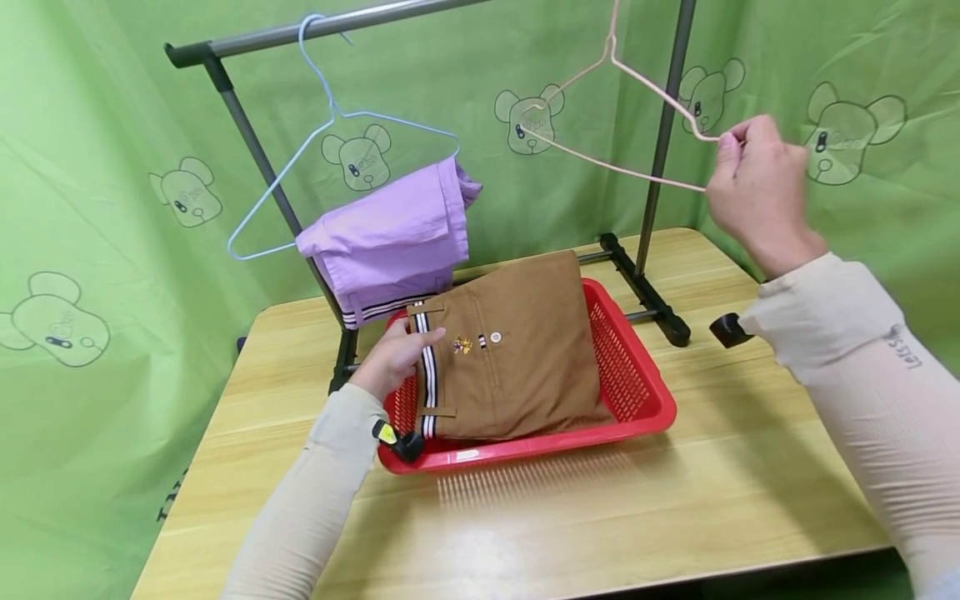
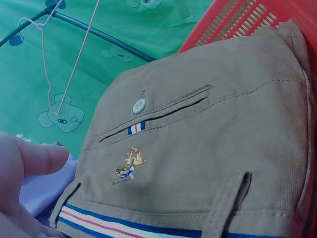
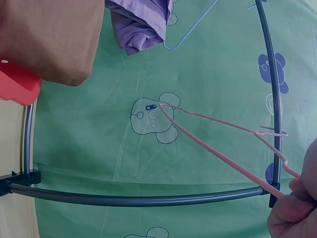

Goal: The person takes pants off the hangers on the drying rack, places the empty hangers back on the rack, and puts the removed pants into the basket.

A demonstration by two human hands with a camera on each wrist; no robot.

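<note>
Folded brown trousers (image 1: 525,367) with a striped waistband, a white button and a small embroidered figure lie in a red plastic basket (image 1: 660,408). At the waistband edge my left hand (image 1: 393,354) grips them, thumb on top and the other fingers hidden beneath. In the left wrist view, the thumb (image 2: 44,157) shows beside the trousers (image 2: 163,163). Raised at the right, my right hand (image 1: 761,192) holds one end of a pink wire hanger (image 1: 660,92). The right wrist view shows the hanger (image 3: 218,153) with its free corner pointing away from the hand (image 3: 297,208).
A metal clothes rack (image 1: 258,35) stands on the wooden table (image 1: 525,533). From its rail hangs a light blue hanger (image 1: 273,187) carrying folded purple trousers (image 1: 397,221). Behind is a green curtain (image 1: 450,92) with bear-head prints. The rack's right foot (image 1: 648,300) sits beside the basket.
</note>
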